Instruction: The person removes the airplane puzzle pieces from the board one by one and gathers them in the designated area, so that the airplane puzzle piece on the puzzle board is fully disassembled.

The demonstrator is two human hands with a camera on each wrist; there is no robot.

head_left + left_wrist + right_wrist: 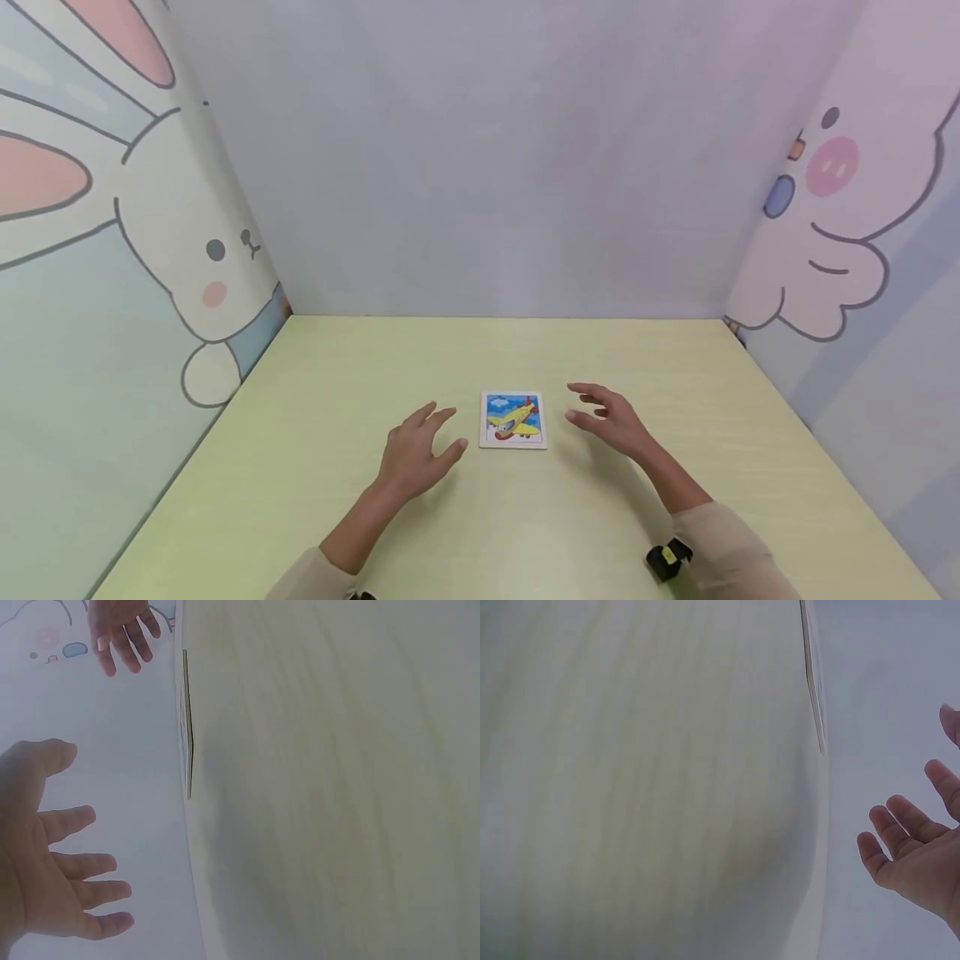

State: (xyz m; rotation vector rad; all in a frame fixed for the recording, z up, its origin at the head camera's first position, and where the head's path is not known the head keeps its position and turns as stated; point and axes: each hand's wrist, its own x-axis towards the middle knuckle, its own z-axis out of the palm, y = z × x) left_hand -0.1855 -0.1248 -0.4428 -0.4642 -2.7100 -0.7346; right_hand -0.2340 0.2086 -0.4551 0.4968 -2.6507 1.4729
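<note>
A small square picture puzzle board [513, 420] with a yellow airplane on blue sky and a white border lies flat on the table. To its left, my left hand [417, 454] hovers above the table, fingers spread and relaxed, holding nothing. My right hand [609, 421] is on the other side, a little apart from the board, its fingers loosely bent and empty. In the left wrist view the board [187, 724] shows edge-on as a thin slab, with the spread left hand [56, 855] beside it. The right wrist view shows the right hand [922, 855] with its fingers apart.
The pale yellow-green table [360, 367] ends at a plain grey-white back wall [480, 167]. A rabbit-printed side panel [172, 250] stands at the left, and a pig-printed panel [832, 225] at the right. A black wrist device [666, 560] sits by the right sleeve.
</note>
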